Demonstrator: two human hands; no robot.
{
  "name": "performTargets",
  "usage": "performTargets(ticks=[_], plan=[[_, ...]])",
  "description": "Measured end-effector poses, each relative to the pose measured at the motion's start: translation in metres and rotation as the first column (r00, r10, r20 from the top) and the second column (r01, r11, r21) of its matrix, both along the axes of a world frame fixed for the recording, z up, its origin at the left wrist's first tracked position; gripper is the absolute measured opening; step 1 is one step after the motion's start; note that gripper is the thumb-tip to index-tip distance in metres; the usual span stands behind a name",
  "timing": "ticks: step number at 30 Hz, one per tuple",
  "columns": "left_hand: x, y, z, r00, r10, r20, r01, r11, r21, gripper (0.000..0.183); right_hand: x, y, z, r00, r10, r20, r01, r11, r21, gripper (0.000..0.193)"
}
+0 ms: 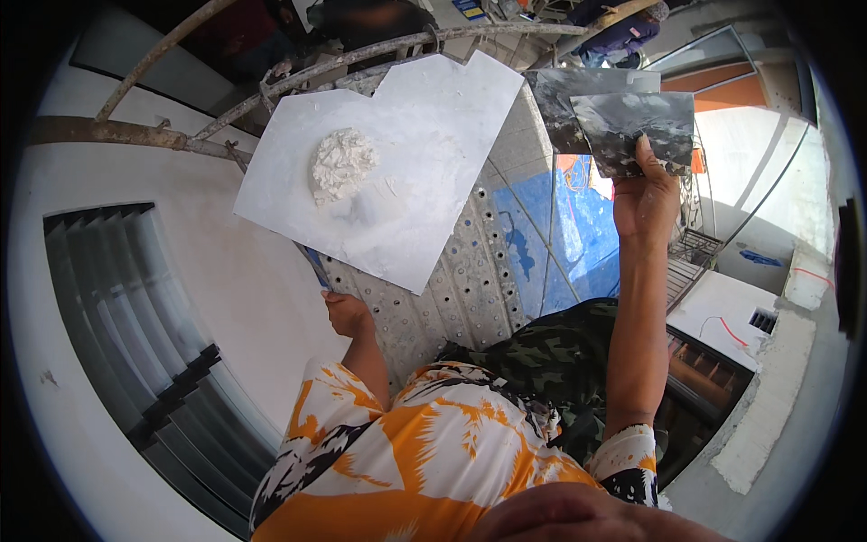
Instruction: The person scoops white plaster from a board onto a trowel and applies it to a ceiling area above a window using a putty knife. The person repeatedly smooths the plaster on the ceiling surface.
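Observation:
A white irregular-edged board lies ahead of me, with a lump of white putty on it and smears around the lump. My left hand is closed near the board's lower edge, on a slim blue handle; the handle's far end goes out of sight under the board. Up on the right, my right hand grips a dark flat rectangular plate streaked with white, thumb on its face. A second dark plate shows behind it; whether my fingers hold that one too is hidden.
A perforated metal scaffold plank runs beneath the board, with scaffold tubes curving along the far side. A blue sheet lies lower down at right. A louvred window is at left. Another person is at far right.

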State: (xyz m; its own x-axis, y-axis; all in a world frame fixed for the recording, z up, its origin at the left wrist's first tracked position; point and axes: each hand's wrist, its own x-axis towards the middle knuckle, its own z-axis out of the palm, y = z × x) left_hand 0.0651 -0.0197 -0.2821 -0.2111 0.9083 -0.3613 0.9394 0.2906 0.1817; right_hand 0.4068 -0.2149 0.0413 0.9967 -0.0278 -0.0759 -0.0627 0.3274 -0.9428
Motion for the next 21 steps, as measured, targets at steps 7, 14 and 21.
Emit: performTargets(ticks=[7, 14, 21], plan=[[-0.003, 0.003, -0.004, 0.996, 0.056, 0.067, -0.059, 0.997, 0.046, 0.06, 0.038, -0.015, -0.003, 0.946, 0.309, -0.1, -0.314, 0.949, -0.04, 0.042], [-0.013, 0.0, -0.012, 0.993, 0.071, 0.098, -0.082, 0.991, 0.104, 0.059, 0.106, -0.03, 0.009, 0.901, 0.43, -0.054, -0.43, 0.903, 0.01, 0.037], [-0.033, -0.002, -0.011, 0.934, 0.051, 0.354, -0.071, 0.997, 0.043, 0.057, 0.163, -0.053, 0.052, 0.723, 0.69, 0.024, -0.683, 0.71, 0.174, 0.033]])
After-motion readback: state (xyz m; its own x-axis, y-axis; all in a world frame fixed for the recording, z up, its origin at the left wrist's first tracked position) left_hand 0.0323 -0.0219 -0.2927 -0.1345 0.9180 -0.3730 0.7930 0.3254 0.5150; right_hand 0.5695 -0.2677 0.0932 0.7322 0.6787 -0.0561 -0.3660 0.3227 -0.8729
